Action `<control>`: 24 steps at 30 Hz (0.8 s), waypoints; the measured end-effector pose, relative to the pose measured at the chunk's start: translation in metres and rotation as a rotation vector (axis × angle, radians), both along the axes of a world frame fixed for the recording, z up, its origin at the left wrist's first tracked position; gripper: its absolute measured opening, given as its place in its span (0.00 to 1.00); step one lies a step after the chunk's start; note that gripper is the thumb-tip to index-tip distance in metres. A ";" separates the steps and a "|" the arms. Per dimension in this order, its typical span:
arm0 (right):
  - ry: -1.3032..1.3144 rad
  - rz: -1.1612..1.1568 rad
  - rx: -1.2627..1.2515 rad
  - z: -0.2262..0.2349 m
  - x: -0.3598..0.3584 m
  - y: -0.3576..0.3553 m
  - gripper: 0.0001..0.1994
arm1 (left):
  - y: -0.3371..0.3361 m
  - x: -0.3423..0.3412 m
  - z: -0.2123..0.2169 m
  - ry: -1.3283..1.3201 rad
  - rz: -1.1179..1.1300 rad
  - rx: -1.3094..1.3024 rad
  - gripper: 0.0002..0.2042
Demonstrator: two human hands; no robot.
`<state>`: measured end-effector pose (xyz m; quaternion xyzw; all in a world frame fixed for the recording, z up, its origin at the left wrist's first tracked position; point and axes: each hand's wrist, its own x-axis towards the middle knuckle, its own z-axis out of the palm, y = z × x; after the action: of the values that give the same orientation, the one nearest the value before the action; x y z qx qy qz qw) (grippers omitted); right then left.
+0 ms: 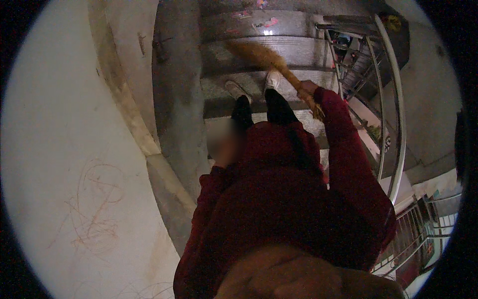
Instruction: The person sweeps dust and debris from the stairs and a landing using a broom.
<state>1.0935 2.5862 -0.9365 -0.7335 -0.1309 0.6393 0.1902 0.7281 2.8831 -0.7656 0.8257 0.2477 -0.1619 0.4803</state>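
My right hand [307, 89] is wrapped round the handle of a straw hand broom [287, 73]. The broom slants up and to the left, its tan bristles [251, 52] fanned out over the step beyond my feet. A short frayed end of the handle sticks out below my grip. At my left side, my left hand [226, 150] hangs near my hip, blurred so that its fingers cannot be made out. My feet, in pale shoes [272, 79], stand on a grey stair step [216, 92].
Grey stairs run downward, with pink and white scraps [269, 23] on the lower part. A metal handrail [397, 99] with bars lines the right side. To the left rises a pale wall [64, 124] with reddish scribbles. More railings [406, 234] show at the lower right.
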 end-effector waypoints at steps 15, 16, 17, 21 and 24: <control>-0.258 -0.088 0.093 0.100 0.060 -0.024 0.22 | -0.007 0.091 0.033 0.037 0.093 -0.257 0.17; -0.337 -0.133 -0.002 0.113 0.065 -0.033 0.24 | -0.010 0.095 0.029 -0.020 0.082 -0.216 0.17; -0.379 -0.117 -0.136 0.123 0.072 -0.035 0.27 | -0.011 0.103 0.028 -0.081 0.063 -0.177 0.17; -0.588 -0.048 -0.156 0.145 0.090 -0.064 0.29 | -0.003 0.121 0.027 -0.054 0.019 -0.185 0.17; -0.689 0.708 -0.206 0.153 0.117 -0.064 0.28 | 0.015 0.124 0.008 -0.036 0.012 -0.243 0.17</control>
<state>1.2102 2.5221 -0.7831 -0.8275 -0.3632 0.3948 -0.1659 0.8523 2.8976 -0.7571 0.7628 0.2225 -0.1729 0.5820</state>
